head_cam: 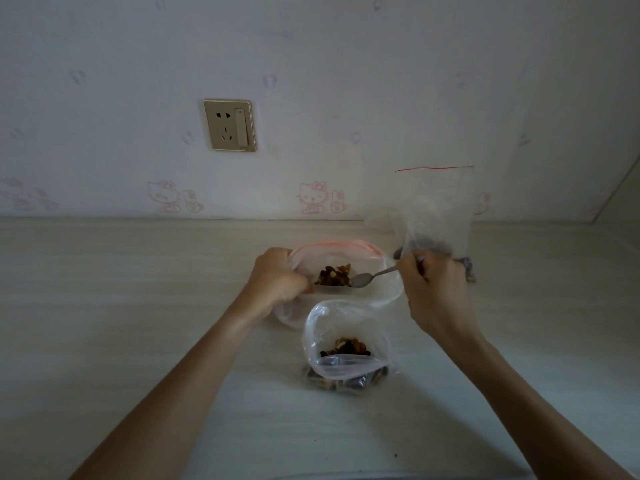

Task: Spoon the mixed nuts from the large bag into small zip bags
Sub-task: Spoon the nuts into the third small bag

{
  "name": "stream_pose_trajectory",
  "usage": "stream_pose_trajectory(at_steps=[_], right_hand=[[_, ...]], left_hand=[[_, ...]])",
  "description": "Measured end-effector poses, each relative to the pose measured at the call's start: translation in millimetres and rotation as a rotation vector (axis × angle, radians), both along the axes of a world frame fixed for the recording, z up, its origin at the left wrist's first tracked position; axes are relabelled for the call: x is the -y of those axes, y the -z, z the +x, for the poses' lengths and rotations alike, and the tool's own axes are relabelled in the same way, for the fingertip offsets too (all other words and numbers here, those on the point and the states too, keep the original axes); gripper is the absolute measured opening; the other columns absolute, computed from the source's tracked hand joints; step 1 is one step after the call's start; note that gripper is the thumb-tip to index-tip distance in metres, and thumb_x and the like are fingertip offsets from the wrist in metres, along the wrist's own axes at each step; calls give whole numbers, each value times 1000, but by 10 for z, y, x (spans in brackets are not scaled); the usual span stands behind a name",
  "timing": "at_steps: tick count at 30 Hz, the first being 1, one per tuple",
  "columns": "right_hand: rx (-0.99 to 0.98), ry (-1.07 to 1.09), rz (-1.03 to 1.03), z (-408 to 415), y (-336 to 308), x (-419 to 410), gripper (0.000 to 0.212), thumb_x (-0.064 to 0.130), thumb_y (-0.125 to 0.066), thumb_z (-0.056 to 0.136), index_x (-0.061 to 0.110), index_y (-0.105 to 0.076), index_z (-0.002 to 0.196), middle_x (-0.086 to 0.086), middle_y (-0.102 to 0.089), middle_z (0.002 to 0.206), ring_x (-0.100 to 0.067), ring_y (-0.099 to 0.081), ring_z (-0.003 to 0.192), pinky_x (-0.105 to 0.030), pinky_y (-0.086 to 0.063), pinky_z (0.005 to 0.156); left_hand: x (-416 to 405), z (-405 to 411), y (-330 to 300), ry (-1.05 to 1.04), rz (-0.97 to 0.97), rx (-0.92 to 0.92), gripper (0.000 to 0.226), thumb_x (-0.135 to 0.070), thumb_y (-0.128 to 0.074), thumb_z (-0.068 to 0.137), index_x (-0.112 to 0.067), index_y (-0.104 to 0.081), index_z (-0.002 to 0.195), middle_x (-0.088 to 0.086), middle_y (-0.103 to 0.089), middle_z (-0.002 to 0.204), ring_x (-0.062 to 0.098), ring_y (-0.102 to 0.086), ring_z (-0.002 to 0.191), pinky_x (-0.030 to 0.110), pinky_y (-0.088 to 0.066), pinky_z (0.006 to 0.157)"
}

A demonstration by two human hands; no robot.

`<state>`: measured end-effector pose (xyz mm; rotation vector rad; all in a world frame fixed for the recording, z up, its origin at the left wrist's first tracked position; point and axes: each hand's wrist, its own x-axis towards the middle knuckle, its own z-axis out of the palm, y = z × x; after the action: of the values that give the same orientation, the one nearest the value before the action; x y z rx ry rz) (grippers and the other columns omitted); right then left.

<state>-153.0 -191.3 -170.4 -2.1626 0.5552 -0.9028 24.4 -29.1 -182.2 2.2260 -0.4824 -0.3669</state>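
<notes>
A large clear bag [349, 252] with a pink zip rim lies open at the table's middle, with mixed nuts [334, 275] inside. My left hand [278, 280] grips its left rim. My right hand [434, 289] holds a metal spoon [370, 277] by the handle, its bowl at the bag's mouth beside the nuts. Nearer to me stands a small clear zip bag [346, 344], open at the top and part-filled with nuts. Another small zip bag [438, 209] with a red strip leans upright against the wall behind my right hand, with nuts at its bottom.
The pale wooden table [138, 306] runs to a papered wall with a gold power socket [230, 125]. A crumpled bit of clear plastic [379, 223] lies by the wall. A side panel [620, 202] closes the table's right end.
</notes>
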Motion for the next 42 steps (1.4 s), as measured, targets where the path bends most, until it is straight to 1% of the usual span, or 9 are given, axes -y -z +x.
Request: stream_pose_trajectory(at_steps=[2, 9, 13, 17, 19, 22, 28, 35, 42], right_hand=[[-9, -5, -96, -14, -7, -28, 49, 13, -48, 96, 15, -35, 49, 7, -29, 36, -11, -30, 32, -19, -17, 34], [-62, -7, -248, 1, -60, -97, 49, 19, -50, 96, 18, -33, 50, 6, -31, 40, -9, -24, 34, -25, -19, 40], [-102, -30, -199, 44, -68, -87, 49, 18, -50, 96, 16, -35, 50, 6, -31, 40, -11, -25, 33, -24, -20, 38], [-108, -38, 38, 58, 59, -75, 46, 12, -48, 98, -4, -44, 56, -3, -38, 41, -41, -50, 40, -36, -31, 38], [-85, -40, 139, 35, 127, -91, 45, 12, -46, 100, -9, -44, 60, -9, -42, 44, -34, -52, 36, -35, -36, 39], [-36, -54, 297, 39, 201, -131, 45, 10, -47, 102, -2, -51, 58, -11, -44, 47, -16, -46, 31, -26, -37, 34], [-38, -57, 596, 84, 269, -124, 43, 14, -47, 101, 8, -53, 59, -3, -49, 45, -12, -45, 32, -21, -36, 34], [-59, -65, 806, 95, 228, -69, 42, 22, -46, 105, 10, -55, 66, -6, -55, 53, -18, -52, 38, -26, -41, 38], [-115, -80, 817, 98, 171, -74, 42, 24, -46, 106, 9, -56, 69, -7, -57, 54, -20, -54, 42, -30, -44, 43]], left_hand=[[8, 0, 8, -2, -50, -37, 21, -9, -87, 76, -21, -75, 87, -3, -75, 83, 10, -71, 77, 16, -50, 51], [-8, -87, -10, 80, -205, -149, 28, -5, -86, 76, -17, -77, 100, 3, -80, 93, 20, -76, 92, 42, -64, 86], [8, -114, -39, 96, -250, -198, 56, -27, -95, 56, -23, -71, 107, -3, -79, 97, 17, -76, 92, 38, -64, 82], [39, -103, -1, 41, -99, 8, 36, -31, -87, 76, -27, -59, 97, -7, -68, 98, 7, -64, 85, 23, -50, 63], [33, -83, 36, 28, -19, 89, 32, -30, -85, 79, -26, -55, 89, -9, -63, 93, 3, -58, 79, 19, -40, 55], [34, -55, 71, 40, -40, 45, 19, -22, -85, 79, -23, -66, 82, -6, -70, 82, 5, -64, 73, 14, -42, 47], [37, -57, 100, 49, -196, -52, 19, -15, -87, 79, -13, -77, 94, 1, -79, 87, 18, -76, 84, 34, -61, 79], [-19, -3, 136, 181, -198, 33, 26, -19, -89, 78, -17, -78, 101, -4, -80, 93, 13, -75, 89, 36, -59, 88], [18, 10, 170, 273, -152, 147, 23, -26, -85, 83, -18, -78, 103, -2, -79, 94, 14, -73, 91, 38, -57, 90]])
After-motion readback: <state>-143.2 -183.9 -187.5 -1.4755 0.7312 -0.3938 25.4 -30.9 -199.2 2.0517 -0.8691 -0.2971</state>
